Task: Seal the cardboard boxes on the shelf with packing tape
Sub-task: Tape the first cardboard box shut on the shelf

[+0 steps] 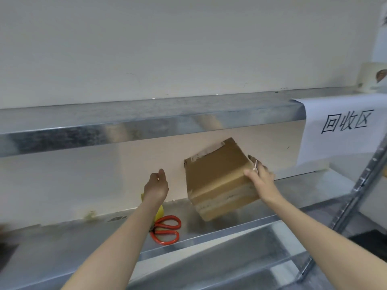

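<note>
The right hand (259,176) grips the right edge of the tilted cardboard box (217,176), centre-right of the frame over the metal shelf (62,245). The left hand (157,185), fingers relaxed, is left of it, apart; its forearm half hides a yellow object (159,212) by red scissors (167,229)

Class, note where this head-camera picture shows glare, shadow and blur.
Head view: glare streaks the shiny metal upper shelf edge; the tilted brown cardboard box casts a soft shadow on the lower metal shelf; the right hand gripping it looks slightly blurred.
</note>
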Demonstrator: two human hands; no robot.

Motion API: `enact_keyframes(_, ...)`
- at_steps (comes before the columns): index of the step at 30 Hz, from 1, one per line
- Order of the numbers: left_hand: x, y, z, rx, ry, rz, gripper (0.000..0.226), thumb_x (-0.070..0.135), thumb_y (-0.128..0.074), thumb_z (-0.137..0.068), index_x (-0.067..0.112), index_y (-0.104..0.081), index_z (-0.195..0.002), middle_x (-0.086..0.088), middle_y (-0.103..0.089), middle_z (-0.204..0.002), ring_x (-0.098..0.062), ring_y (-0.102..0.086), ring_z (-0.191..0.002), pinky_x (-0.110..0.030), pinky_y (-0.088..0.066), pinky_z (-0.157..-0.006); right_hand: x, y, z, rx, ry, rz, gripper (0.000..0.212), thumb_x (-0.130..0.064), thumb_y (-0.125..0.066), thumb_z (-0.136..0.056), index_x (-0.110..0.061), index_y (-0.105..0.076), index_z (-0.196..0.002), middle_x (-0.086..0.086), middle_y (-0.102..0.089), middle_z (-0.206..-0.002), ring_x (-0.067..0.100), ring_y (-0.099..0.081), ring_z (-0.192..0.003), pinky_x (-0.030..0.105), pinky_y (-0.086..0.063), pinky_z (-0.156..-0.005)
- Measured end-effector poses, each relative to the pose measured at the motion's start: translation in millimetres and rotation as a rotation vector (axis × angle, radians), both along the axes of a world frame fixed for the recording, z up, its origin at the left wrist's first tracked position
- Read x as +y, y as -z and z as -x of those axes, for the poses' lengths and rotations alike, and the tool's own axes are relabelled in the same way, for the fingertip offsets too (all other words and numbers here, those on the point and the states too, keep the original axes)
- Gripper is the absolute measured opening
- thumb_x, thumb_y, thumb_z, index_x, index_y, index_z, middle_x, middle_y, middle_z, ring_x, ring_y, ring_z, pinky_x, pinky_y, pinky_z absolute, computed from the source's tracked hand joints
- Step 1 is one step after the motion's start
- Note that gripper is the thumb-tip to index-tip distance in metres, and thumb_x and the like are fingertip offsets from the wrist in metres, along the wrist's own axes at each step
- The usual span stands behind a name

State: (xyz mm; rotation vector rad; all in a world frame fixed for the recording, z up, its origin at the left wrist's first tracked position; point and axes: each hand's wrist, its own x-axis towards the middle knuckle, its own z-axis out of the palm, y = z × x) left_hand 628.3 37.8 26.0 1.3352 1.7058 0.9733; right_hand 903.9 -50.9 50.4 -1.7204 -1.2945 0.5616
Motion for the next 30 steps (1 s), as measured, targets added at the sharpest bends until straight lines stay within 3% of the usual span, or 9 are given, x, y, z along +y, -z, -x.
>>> enact_keyframes(5, -18, 7, -3, 0.034, 0.0, 0.019, 0.045, 0.045, -0.029, -0.101, 0.01, -0.049, -0.121, -0.013, -0.064, -0.109, -0.032, -0.062, -0.102, -0.041, -0.046, -0.098, -4, 33, -6, -0.022, -0.076, 0.347, 0.118, -0.069, -0.06, -0.055, -0.04, 0.003, -0.152, 0.001, 0.002, -0.162, 0.035, 0.006, -0.147, 0.057, -0.004, -0.115)
enact_keyframes(10, -24, 12, 8, 0.082, 0.009, 0.036, 0.032, 0.029, -0.045, -0.097, 0.013, -0.052, -0.123, -0.01, -0.062, -0.119, -0.029, -0.061, -0.105, -0.036, -0.048, -0.094, 8, 16, -18, 0.291, -0.271, 0.612, 0.151, -0.057, -0.089, -0.042, -0.046, 0.021, -0.145, -0.003, -0.002, -0.162, 0.028, -0.025, -0.144, 0.052, -0.028, -0.115)
enact_keyframes(15, -21, 5, 18, 0.072, 0.017, 0.005, 0.032, 0.016, -0.049, -0.093, 0.013, -0.051, -0.125, -0.008, -0.062, -0.114, -0.027, -0.061, -0.101, -0.033, -0.048, -0.09, 4, 9, -15, 0.526, -0.324, 0.566, 0.132, -0.015, -0.083, -0.058, -0.047, 0.009, -0.148, 0.008, -0.029, -0.146, 0.033, -0.048, -0.125, 0.05, -0.043, -0.104)
enact_keyframes(17, -18, 2, 21, 0.054, 0.0, -0.007, 0.032, 0.017, -0.048, -0.093, 0.014, -0.049, -0.125, -0.008, -0.062, -0.113, -0.027, -0.061, -0.101, -0.034, -0.048, -0.091, 1, 4, -17, 0.416, -0.301, 0.472, 0.137, -0.02, -0.085, -0.05, -0.051, 0.008, -0.146, 0.006, -0.023, -0.148, 0.034, -0.045, -0.126, 0.052, -0.043, -0.104)
enact_keyframes(19, -18, 2, 20, 0.037, -0.009, -0.008, 0.032, 0.018, -0.049, -0.094, 0.014, -0.047, -0.126, -0.008, -0.062, -0.112, -0.027, -0.061, -0.102, -0.034, -0.047, -0.09, -6, 0, -19, 0.206, -0.252, 0.403, 0.143, -0.035, -0.088, -0.043, -0.051, 0.012, -0.145, 0.004, -0.007, -0.158, 0.035, -0.025, -0.14, 0.054, -0.03, -0.112)
enact_keyframes(21, -21, 2, 16, 0.015, -0.005, -0.002, 0.035, 0.018, -0.049, -0.094, 0.013, -0.045, -0.128, -0.007, -0.06, -0.11, -0.028, -0.06, -0.101, -0.032, -0.046, -0.087, -16, 1, -18, -0.028, -0.167, 0.378, 0.144, -0.042, -0.087, -0.046, -0.047, 0.017, -0.146, 0.0, 0.003, -0.159, 0.036, -0.008, -0.145, 0.057, -0.021, -0.115)
enact_keyframes(24, -25, 2, 7, 0.018, 0.011, -0.003, 0.038, 0.02, -0.051, -0.094, 0.012, -0.044, -0.131, -0.005, -0.059, -0.104, -0.029, -0.059, -0.103, -0.032, -0.046, -0.091, -30, 14, -6, -0.294, -0.149, 0.347, 0.145, -0.048, -0.087, -0.046, -0.049, 0.022, -0.142, -0.007, 0.013, -0.157, 0.035, -0.003, -0.144, 0.059, -0.017, -0.114)
enact_keyframes(27, -31, 3, 1, 0.047, 0.02, -0.032, 0.038, 0.02, -0.051, -0.095, 0.012, -0.044, -0.132, -0.006, -0.06, -0.107, -0.024, -0.055, -0.095, -0.027, -0.042, -0.089, -38, 22, 1, -0.317, -0.199, 0.345, 0.151, -0.053, -0.09, -0.042, -0.051, 0.024, -0.14, -0.01, 0.025, -0.154, 0.033, 0.004, -0.145, 0.059, -0.011, -0.115)
enact_keyframes(30, -37, 4, -2, 0.034, 0.014, -0.062, 0.039, 0.017, -0.05, -0.096, 0.011, -0.042, -0.134, -0.011, -0.06, -0.12, -0.019, -0.05, -0.089, -0.025, -0.04, -0.081, -40, 20, 3, -0.289, -0.199, 0.343, 0.15, -0.078, -0.077, -0.033, -0.049, 0.02, -0.144, -0.008, 0.028, -0.156, 0.033, 0.008, -0.147, 0.059, -0.007, -0.115)
